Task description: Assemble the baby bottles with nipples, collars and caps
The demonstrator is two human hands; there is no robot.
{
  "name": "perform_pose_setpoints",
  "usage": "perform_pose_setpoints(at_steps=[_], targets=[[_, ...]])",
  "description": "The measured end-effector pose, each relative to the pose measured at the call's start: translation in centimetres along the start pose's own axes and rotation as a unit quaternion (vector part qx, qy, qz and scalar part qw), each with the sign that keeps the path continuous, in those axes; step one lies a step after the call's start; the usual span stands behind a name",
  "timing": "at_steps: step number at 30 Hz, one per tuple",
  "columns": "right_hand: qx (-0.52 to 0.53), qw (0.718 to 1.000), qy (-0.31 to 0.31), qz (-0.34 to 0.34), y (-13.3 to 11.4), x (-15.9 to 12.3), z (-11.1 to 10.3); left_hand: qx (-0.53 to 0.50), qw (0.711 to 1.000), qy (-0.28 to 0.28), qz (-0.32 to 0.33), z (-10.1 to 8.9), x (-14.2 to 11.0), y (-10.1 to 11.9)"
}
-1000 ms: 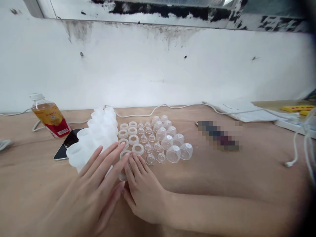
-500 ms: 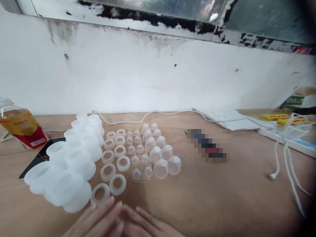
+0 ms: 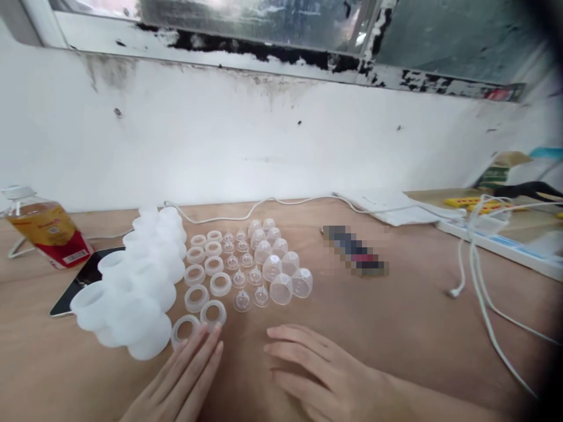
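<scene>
My left hand [image 3: 185, 375] is open, its straight fingers reaching the nearest translucent screw rings [image 3: 196, 298]. Several such rings lie in two columns. To their right are clear bottle nipples [image 3: 241, 300], also in two columns, then clear domed caps [image 3: 281, 288]. On the left stand several frosted white bottles [image 3: 138, 316], packed close together. My right hand [image 3: 312, 363] is open and holds nothing. Its slightly bent fingers point left over the bare wood in front of the nipples and caps.
A drink bottle [image 3: 50, 231] stands at the far left beside a dark flat tablet or phone [image 3: 83, 281]. A pixelated dark object [image 3: 356, 252] lies right of the caps. White cables [image 3: 477, 264], a power strip [image 3: 497, 240] and papers [image 3: 387, 208] are at the right.
My hands were close together at the bottom edge. Now they are apart: the right has moved right and forward, the left stays by the rings. The view has shifted slightly.
</scene>
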State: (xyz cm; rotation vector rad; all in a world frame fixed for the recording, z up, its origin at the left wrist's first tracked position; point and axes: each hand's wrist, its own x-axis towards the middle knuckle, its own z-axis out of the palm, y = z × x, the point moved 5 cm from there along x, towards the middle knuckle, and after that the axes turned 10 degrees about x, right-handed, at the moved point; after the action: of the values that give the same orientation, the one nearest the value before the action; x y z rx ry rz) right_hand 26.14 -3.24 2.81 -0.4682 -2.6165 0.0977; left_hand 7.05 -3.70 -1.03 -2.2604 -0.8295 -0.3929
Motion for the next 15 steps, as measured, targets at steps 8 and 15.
perform_pose_setpoints(at_steps=[8,15], targets=[[0.081,0.995,-0.042,0.039,1.7,2.1,2.6,0.069,0.995,-0.074,0.005,2.2,-0.4,0.7],[0.113,0.986,-0.081,0.088,2.1,2.4,3.2,0.058,0.995,-0.081,-0.002,2.1,-1.2,0.2]])
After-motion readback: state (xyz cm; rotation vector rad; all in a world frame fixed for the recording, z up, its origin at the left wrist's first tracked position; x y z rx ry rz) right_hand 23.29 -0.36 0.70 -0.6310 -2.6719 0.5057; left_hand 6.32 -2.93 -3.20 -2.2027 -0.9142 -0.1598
